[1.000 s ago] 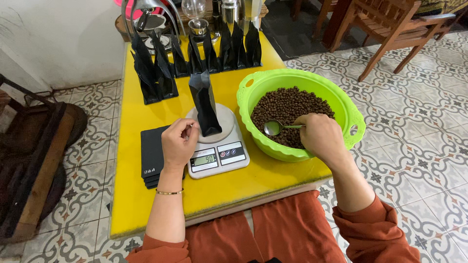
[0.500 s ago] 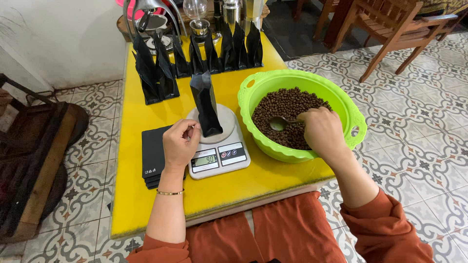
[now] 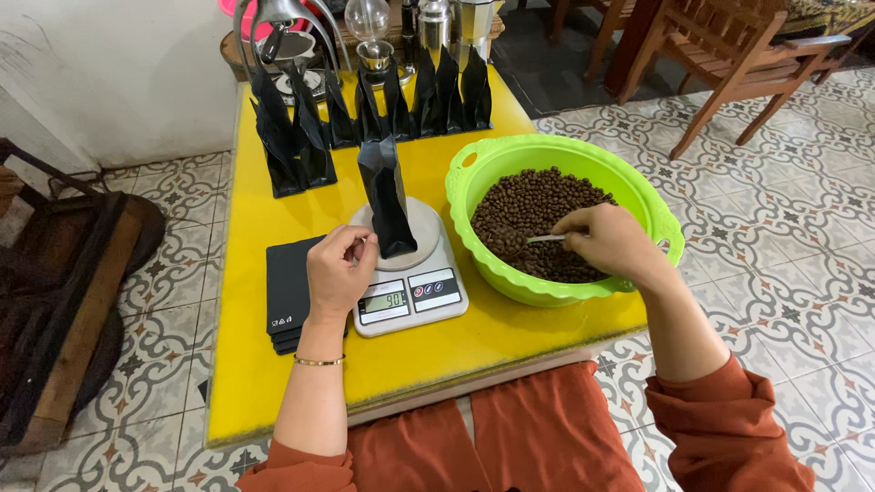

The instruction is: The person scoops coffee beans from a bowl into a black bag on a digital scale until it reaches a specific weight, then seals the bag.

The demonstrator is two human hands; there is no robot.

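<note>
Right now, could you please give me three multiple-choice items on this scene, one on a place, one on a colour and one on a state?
1. Where does the upright black pouch stand?
A. on the kitchen scale
B. in the basin
C. on the floor

2. What colour is the basin of coffee beans?
A. red
B. bright green
C. white

3. What is the right hand doing?
A. resting flat on the table
B. gripping a chair
C. holding a spoon in the beans

Answers: 1 A, the pouch sits on the scale's round platform, steadied by the left hand. 2 B, its rim is bright green. 3 C, the spoon's handle shows at the fingers.
</note>
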